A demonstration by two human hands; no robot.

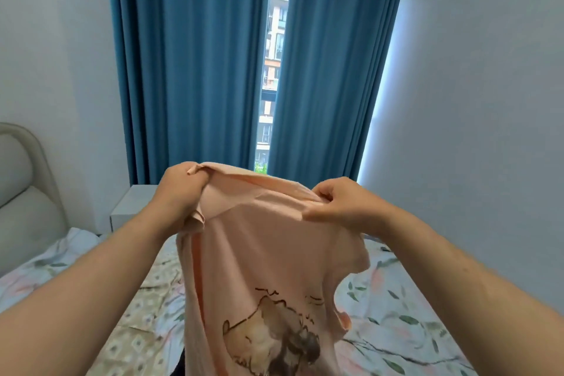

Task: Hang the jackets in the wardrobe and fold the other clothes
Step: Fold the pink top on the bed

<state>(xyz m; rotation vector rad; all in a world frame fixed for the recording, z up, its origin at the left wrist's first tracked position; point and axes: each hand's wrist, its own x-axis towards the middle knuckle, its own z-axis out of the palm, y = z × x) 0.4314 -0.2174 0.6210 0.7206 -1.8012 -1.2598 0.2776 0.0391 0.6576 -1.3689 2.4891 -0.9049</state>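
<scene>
Fingers of the left hand and right hand were clenched on the top edge of a pink printed T-shirt, held up above the floral bed sheet. Folding had not begun; no jackets or wardrobe were visible.

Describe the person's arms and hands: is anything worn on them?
Both arms are bare as far as the frame shows: no sleeves on the left forearm or the right forearm. The left hand and the right hand wear no gloves; no watch, bracelet or ring is visible.
</scene>
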